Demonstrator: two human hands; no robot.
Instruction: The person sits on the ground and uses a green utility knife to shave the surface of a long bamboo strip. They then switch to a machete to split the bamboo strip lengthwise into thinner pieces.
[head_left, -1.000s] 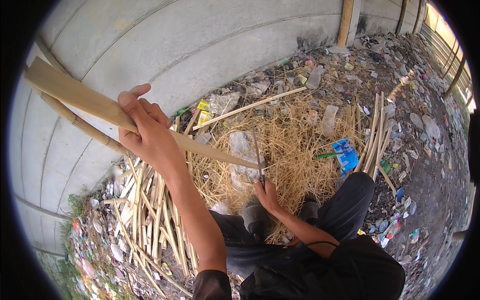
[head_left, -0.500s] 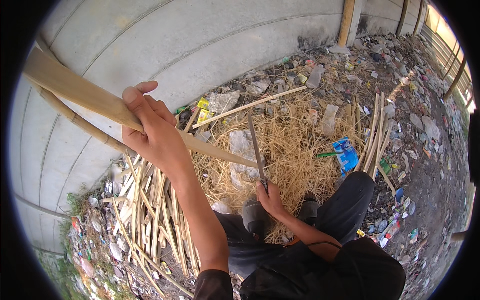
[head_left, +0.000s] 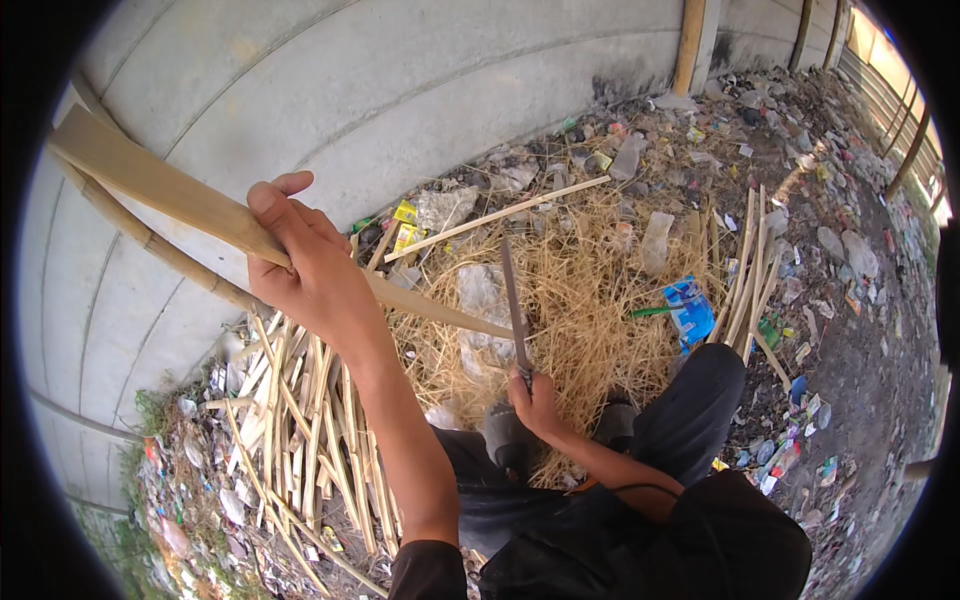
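Note:
My left hand (head_left: 318,262) is closed around a long split bamboo strip (head_left: 175,188), raised at the left and slanting down to the middle. The strip's lower end lies against the blade of a long, narrow knife (head_left: 514,305). Low in front of my body, my right hand (head_left: 537,402) grips the knife's handle, with the blade pointing up and away. Behind the strip's lower end stands a pale stone block (head_left: 481,290). Thin bamboo shavings (head_left: 590,290) cover the ground around the block and my shoes.
Several split bamboo strips (head_left: 285,430) are heaped at left, and a smaller bundle (head_left: 745,270) lies at right. A single strip (head_left: 500,217) rests beyond the block. A blue wrapper (head_left: 690,312) sits among shavings. Litter covers the ground beside a grey concrete wall (head_left: 400,90).
My right hand and the knife have shifted slightly toward my body, so the blade tip sits lower. My left hand keeps its grip on the bamboo strip, nearly unmoved.

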